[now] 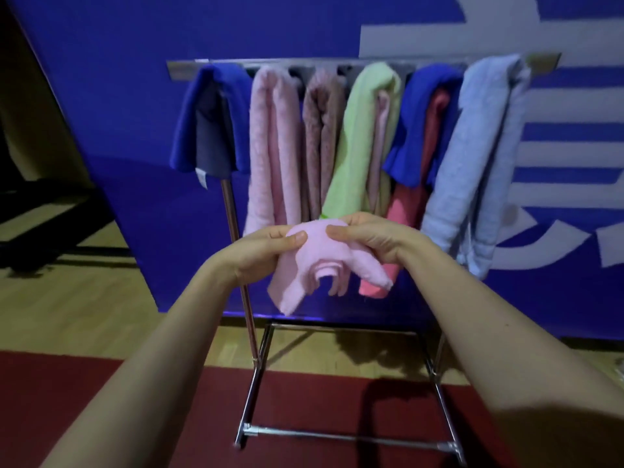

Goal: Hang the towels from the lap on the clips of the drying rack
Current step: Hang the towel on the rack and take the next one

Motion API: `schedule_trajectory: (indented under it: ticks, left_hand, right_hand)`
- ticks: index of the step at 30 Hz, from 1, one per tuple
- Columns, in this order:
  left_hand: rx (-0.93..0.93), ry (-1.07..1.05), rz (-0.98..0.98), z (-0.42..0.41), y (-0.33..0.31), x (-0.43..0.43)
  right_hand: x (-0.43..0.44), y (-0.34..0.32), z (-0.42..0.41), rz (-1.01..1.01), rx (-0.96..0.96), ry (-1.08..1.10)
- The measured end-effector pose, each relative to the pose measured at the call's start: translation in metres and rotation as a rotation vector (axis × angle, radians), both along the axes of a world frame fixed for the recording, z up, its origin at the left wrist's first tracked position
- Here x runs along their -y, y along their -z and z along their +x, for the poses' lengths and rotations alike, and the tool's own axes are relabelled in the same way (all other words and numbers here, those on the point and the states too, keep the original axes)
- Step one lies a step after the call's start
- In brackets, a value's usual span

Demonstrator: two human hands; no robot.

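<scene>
Got a bunched-up pink towel pinched in both hands, held out in front of the rack, down around the bottom ends of the hung towels. Grip-wise: left hand clamped on its left side with thumb on top, right hand curled round the right side, thumb pressing too. Hung already, left to right: blue, pale pink, mauve, green, blue over coral, grey-blue.

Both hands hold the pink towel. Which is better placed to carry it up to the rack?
Slightly the right hand: it sits a little higher and wraps over the top of the pink towel, while the left hand pinches one side. Close call.
</scene>
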State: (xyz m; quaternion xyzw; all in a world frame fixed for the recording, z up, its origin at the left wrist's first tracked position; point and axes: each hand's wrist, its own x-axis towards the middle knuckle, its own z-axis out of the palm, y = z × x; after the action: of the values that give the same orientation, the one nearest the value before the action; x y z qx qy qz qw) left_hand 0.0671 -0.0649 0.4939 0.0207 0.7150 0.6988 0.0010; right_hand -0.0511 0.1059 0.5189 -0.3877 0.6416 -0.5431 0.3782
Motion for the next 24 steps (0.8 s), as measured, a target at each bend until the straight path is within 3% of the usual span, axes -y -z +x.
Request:
schedule_trajectory:
  ticks: [11,15,20,24]
  left_hand:
    - [-0.217,-0.202,0.064,-0.021,-0.1,-0.006]
    - [-0.287,-0.286,0.105,-0.039,-0.134,-0.011]
    - [-0.158,-0.487,0.181,-0.071,-0.167,-0.014]
    - [-0.156,-0.716,0.126,-0.1,-0.174,-0.013]
  right_hand:
    - [0.019,-0.09,-0.004,-0.317,0.149,0.085]
    - [0.041,-0.123,-0.015,-0.345,0.076,0.332]
    - [0.073,-0.153,-0.034,-0.453,0.13,0.453]
    - [0.095,-0.158,-0.056,-0.463,0.094,0.542]
